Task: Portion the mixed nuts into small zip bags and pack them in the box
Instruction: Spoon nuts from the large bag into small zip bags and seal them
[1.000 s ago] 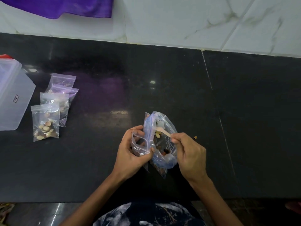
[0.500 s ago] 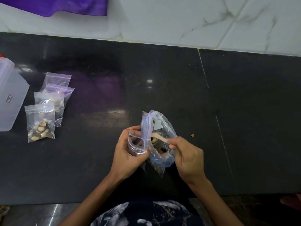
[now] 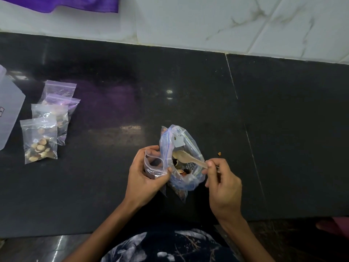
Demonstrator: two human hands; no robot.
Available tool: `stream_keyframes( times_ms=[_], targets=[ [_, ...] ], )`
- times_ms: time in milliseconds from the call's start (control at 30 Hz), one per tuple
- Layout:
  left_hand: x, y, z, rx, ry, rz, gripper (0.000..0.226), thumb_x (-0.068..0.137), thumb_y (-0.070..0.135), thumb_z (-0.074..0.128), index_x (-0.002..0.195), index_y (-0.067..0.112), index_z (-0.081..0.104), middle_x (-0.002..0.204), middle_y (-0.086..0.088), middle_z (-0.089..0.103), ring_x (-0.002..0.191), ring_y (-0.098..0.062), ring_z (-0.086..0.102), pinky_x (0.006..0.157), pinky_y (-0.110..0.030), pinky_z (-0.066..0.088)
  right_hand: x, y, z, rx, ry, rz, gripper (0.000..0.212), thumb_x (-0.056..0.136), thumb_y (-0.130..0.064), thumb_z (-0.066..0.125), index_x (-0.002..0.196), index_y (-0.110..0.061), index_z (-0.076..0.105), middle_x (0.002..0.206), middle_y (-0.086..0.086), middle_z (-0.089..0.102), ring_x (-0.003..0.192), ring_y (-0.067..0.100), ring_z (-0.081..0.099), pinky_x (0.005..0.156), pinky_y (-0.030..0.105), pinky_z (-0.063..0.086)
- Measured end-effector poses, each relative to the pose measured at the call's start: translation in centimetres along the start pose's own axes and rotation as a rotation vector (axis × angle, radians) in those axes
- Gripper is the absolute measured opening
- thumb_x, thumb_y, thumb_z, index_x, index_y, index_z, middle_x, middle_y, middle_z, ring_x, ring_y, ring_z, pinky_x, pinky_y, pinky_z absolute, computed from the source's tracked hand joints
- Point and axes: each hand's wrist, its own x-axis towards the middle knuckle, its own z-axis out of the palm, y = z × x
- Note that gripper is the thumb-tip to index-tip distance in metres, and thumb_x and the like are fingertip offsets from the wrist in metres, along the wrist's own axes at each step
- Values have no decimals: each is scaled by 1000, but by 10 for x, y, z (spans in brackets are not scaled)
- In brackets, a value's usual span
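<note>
A large clear zip bag (image 3: 190,178) with mixed nuts stands open on the black counter (image 3: 283,148) in front of me. My left hand (image 3: 144,178) grips a small zip bag (image 3: 154,165) with its mouth held open, right beside the large bag. My right hand (image 3: 223,184) pinches the handle of a small wooden spoon (image 3: 186,157); the spoon's bowl is inside the large bag's mouth. Several filled small zip bags (image 3: 40,140) lie overlapping at the left. The translucent plastic box (image 3: 9,110) sits at the far left edge, partly out of view.
One loose nut piece (image 3: 219,153) lies on the counter right of the large bag. A white marble wall (image 3: 207,21) runs behind the counter, with purple cloth (image 3: 75,3) hanging at the top left. The counter's front edge is close to my body.
My right hand has drawn back to the right, and the spoon's bowl now shows at the large bag's mouth. The left hand still holds the small bag open.
</note>
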Motion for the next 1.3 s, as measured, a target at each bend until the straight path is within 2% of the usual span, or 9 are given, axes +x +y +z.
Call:
stream_keyframes(
  times_ms=[100,233,400,600,733,933,1233,1300],
  targets=[
    [0,0,1,-5,0,-6,35,67,27,76,94,12,60,117,-2,60,105,-25,64,85,-45,56,0,-7,3,61,-24,112,26,97,-37,41,83,-21,55,66,-10,62,45,11,53,41,33,43],
    [-1,0,0,3,11,-10,39,66,28,77,95,7,60,117,-2,60,106,-24,64,86,-38,56,-6,-13,-4,141,-65,255,25,97,-23,46,76,-16,56,63,-4,62,43,8,52,43,18,41],
    [-1,-1,-1,-6,1,14,39,66,27,77,94,6,59,113,-2,61,105,-24,64,85,-33,56,-5,-17,3,294,-62,517,29,99,-20,44,75,-8,55,63,3,67,42,12,53,46,21,44],
    [-2,1,-1,-12,-19,24,42,66,26,76,98,5,59,112,-7,61,103,-22,65,81,-24,55,-3,-16,18,545,44,794,25,99,-19,44,81,-5,56,65,9,69,36,8,49,33,13,32],
    [-2,2,-2,-11,-26,13,42,66,27,76,101,10,59,113,-6,61,105,-25,64,83,-30,56,-3,-15,18,564,61,795,24,99,-19,44,83,-6,57,67,9,70,37,8,49,34,13,33],
    [-1,2,-3,-87,-7,-26,50,65,24,80,106,7,56,112,-3,63,107,-29,63,86,-51,55,-11,-9,6,473,121,673,25,99,-19,44,83,-4,56,67,9,70,38,12,51,38,16,39],
    [-3,12,-3,37,-13,55,46,65,29,79,101,11,57,104,-1,64,98,-22,65,76,-31,58,-15,-16,-11,473,217,571,23,97,-21,44,81,-9,56,68,7,70,38,12,51,38,17,38],
    [-1,11,-3,90,-4,89,43,66,28,78,100,11,59,104,-3,63,98,-23,64,77,-32,58,-11,-30,-19,514,243,518,23,95,-23,45,80,-9,56,66,6,69,37,12,50,38,18,40]
  ],
)
